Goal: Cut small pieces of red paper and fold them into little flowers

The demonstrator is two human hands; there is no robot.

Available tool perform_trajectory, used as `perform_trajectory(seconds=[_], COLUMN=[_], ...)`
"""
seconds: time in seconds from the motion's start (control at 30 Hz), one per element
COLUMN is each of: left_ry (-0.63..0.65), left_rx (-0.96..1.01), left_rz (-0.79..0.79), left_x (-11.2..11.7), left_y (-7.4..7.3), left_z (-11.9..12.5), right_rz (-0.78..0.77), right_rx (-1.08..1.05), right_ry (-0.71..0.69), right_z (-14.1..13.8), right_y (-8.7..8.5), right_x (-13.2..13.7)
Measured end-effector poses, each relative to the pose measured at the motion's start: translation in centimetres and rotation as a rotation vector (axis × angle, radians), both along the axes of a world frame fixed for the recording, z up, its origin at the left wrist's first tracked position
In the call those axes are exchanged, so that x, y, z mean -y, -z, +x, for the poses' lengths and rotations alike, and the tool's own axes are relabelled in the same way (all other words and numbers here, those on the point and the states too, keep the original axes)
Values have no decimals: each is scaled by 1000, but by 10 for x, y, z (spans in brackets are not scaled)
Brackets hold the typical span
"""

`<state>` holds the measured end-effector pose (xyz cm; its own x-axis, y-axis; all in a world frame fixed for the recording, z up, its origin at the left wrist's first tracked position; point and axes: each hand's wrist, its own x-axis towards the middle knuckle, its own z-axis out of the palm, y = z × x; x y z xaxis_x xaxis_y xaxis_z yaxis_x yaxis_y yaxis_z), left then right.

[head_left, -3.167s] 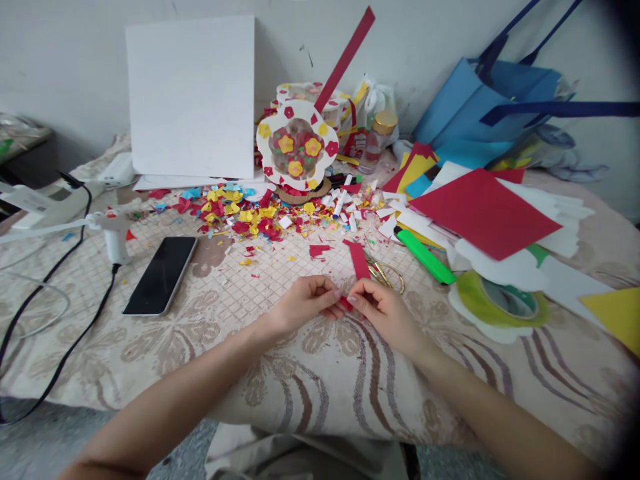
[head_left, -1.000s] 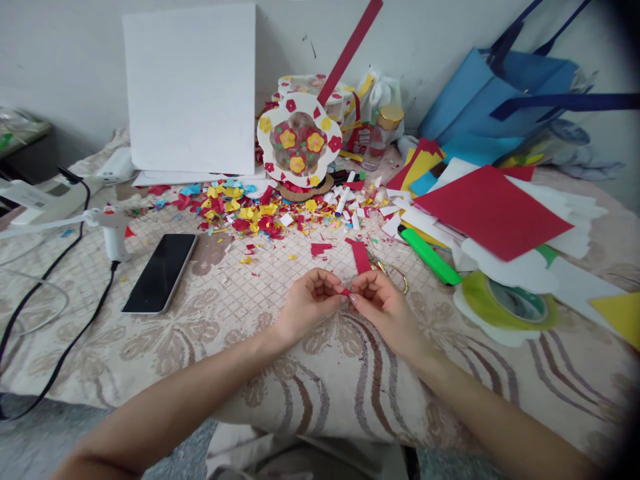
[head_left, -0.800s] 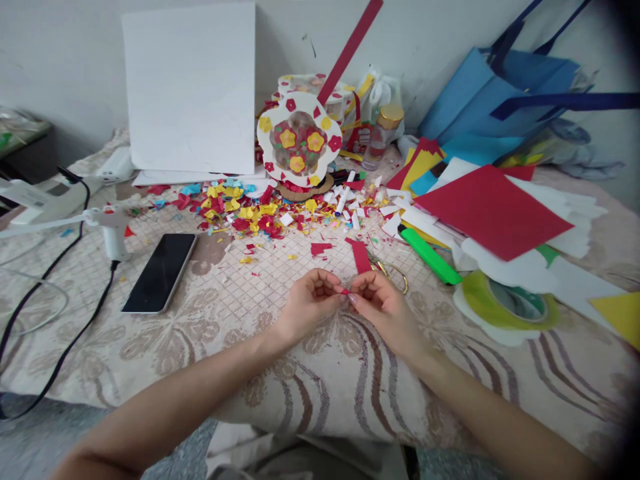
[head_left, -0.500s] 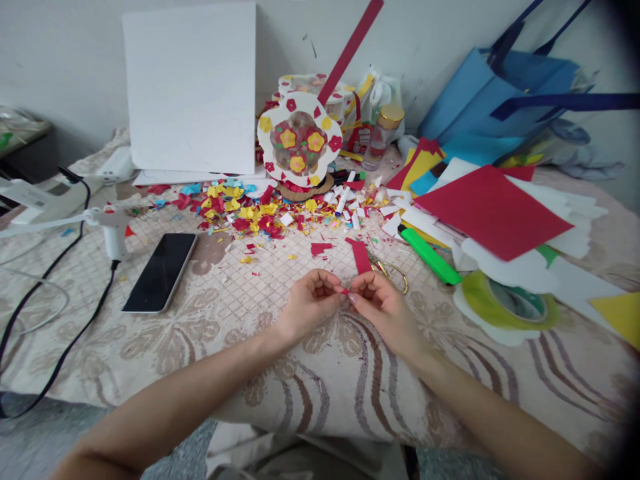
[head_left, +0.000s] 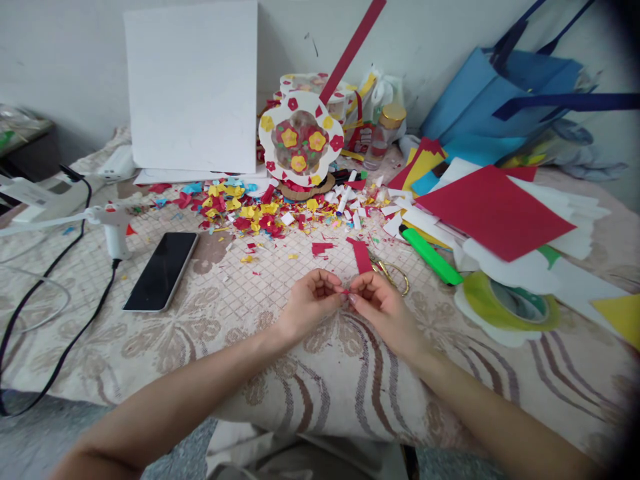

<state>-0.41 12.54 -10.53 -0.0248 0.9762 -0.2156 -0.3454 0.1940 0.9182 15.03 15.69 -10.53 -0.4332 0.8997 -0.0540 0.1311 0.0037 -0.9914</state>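
A tiny red piece of paper (head_left: 345, 291) is pinched between my two hands, mostly hidden by the fingertips. My left hand (head_left: 314, 300) grips it from the left with thumb and forefinger. From the other side my right hand (head_left: 379, 303) holds it the same way, the fingertips almost meeting. Just beyond the right hand lie a red paper strip (head_left: 361, 256) and gold-handled scissors (head_left: 397, 275), partly covered by the strip and hand. A small red scrap (head_left: 321, 248) rests on the patterned tablecloth (head_left: 260, 287) ahead of the hands.
A phone (head_left: 163, 272) and a white glue gun (head_left: 114, 230) with a black cable lie left. Paper cuttings (head_left: 250, 217) spread before a flower-decorated lantern (head_left: 300, 177). To the right are a green highlighter (head_left: 431, 257), a tape roll (head_left: 505, 303), red paper (head_left: 495, 212) and a blue bag (head_left: 495, 90).
The hands keep nearly the same pose around the red piece. The whole view has shifted very slightly.
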Motion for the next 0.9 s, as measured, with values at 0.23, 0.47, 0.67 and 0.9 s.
perform_trajectory(seconds=[0.23,0.47,0.67,0.9], left_ry=[16,45,66,79], left_rx=[24,-13,-49,-53], left_rz=[-28,-21,-6,-12], left_x=[-1,-1,-1,-2], left_y=[0,-4,-5,-4], left_z=[-2,-3,-4,-9], right_rz=[-57,-8,5,-101], right_rx=[48,182,167,128], right_ry=[-65,-229,-256,-294], right_z=[8,8,8,15], right_y=[-6,-14,-14,-11], right_x=[-9,-10,-10,-14])
